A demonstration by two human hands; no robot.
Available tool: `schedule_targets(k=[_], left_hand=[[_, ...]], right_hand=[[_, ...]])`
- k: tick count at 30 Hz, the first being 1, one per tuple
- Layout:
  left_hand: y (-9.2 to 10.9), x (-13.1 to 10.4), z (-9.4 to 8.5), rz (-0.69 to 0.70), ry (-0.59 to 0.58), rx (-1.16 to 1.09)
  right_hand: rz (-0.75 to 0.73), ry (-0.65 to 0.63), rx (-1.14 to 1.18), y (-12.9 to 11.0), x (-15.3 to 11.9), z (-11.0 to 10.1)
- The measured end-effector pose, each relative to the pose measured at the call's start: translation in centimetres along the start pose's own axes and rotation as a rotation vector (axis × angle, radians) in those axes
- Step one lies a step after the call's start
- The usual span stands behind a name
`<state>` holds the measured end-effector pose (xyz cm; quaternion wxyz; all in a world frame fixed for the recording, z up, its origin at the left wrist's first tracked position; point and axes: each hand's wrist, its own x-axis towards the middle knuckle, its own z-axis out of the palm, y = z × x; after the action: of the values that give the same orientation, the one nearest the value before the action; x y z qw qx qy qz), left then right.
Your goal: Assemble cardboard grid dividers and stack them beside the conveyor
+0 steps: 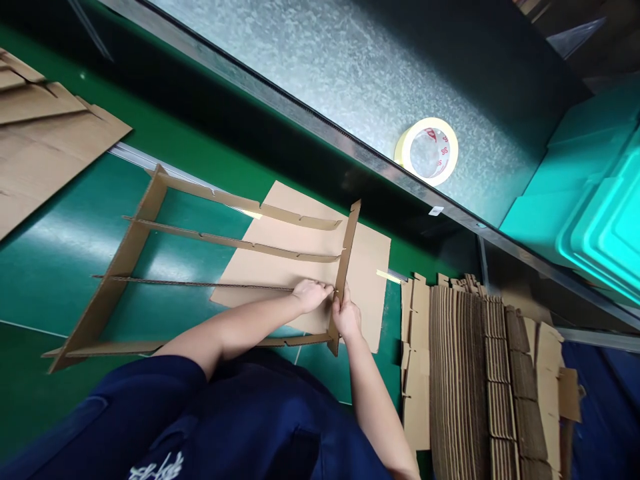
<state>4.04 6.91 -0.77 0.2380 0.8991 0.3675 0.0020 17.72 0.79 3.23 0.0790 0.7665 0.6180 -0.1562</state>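
Note:
A cardboard divider frame of slotted strips lies in front of me. My left hand (313,295) pinches the right end of a long cardboard divider strip (215,285). My right hand (347,317) is closed around the lower part of a cross divider strip (349,250), thumb on its near face. The two strips meet between my hands; my fingers partly hide that joint. Two other long strips (240,201) (250,247) have their right ends near the cross strip. Another cross strip (120,260) joins the long strips at the left. A flat cardboard sheet (285,200) lies beneath the right part.
A roll of tape (405,150) rests on the metal shelf (320,60) above. Stacked cardboard strips (457,373) stand at the right, below teal bins (595,180). Flat cardboard pieces (60,147) lie at the left on the green surface (195,207).

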Motion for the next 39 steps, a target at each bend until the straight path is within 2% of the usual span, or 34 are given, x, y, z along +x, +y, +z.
schedule_targets(k=[12, 20, 24, 26, 28, 30, 34, 39], left_hand=[[-0.1, 0.0, 0.2, -0.004, 0.007, -0.018], [0.1, -0.2, -0.1, 0.003, 0.024, -0.036], [0.2, -0.5, -0.7, 0.01, 0.055, -0.063], [-0.2, -0.4, -1.5, 0.011, 0.119, -0.079], [-1.1, 0.3, -2.6, -0.024, 0.212, -0.064], [-2.3, 1.6, -3.6, -0.109, 0.237, -0.023], [-4.7, 4.7, -4.8, -0.22, 0.116, -0.006], [-6.1, 6.4, -5.3, -0.219, 0.103, -0.017]], right_hand=[[0.039, -0.022, 0.025, 0.2, 0.3, -0.3], [-0.077, -0.064, 0.08, 1.2, 0.5, -0.6], [-0.047, -0.055, 0.083, 1.5, 0.6, -0.3], [-0.041, -0.043, 0.072, 1.4, 0.5, -0.2], [-0.043, -0.043, 0.067, 1.3, 0.5, -0.2], [-0.044, -0.051, 0.064, 1.2, 0.4, -0.3], [-0.043, -0.057, 0.046, 1.3, 0.1, -0.4], [-0.066, -0.08, 0.025, 1.8, 0.2, -0.1]])
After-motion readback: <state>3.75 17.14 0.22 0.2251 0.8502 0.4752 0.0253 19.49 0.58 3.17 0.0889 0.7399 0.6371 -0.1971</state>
